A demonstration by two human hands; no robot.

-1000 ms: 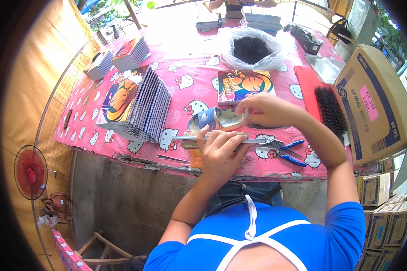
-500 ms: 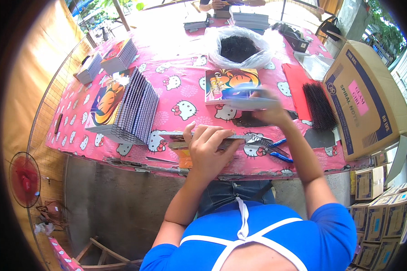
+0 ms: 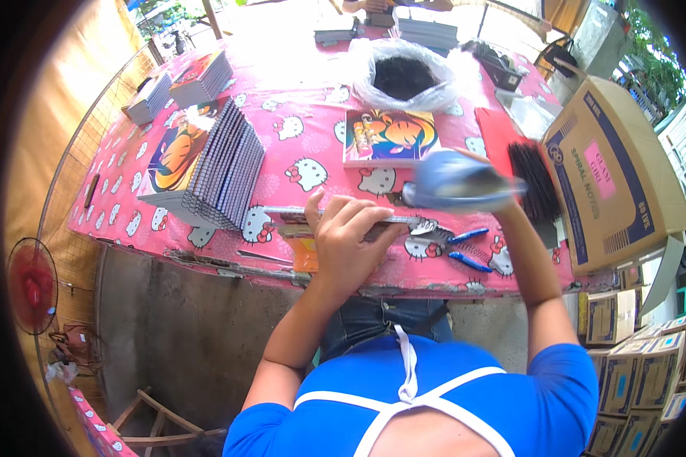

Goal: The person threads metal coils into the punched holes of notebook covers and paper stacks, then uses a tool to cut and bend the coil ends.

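Now: left fingers (image 3: 356,216) pinching flat notebook (image 3: 286,210) | right hand (image 3: 472,156), finger state unclear | blurred, curved bluish sheaf (image 3: 459,184)

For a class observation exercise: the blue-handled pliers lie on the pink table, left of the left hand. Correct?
The side is wrong: the head view shows the blue-handled pliers on the pink table, right of the left hand.
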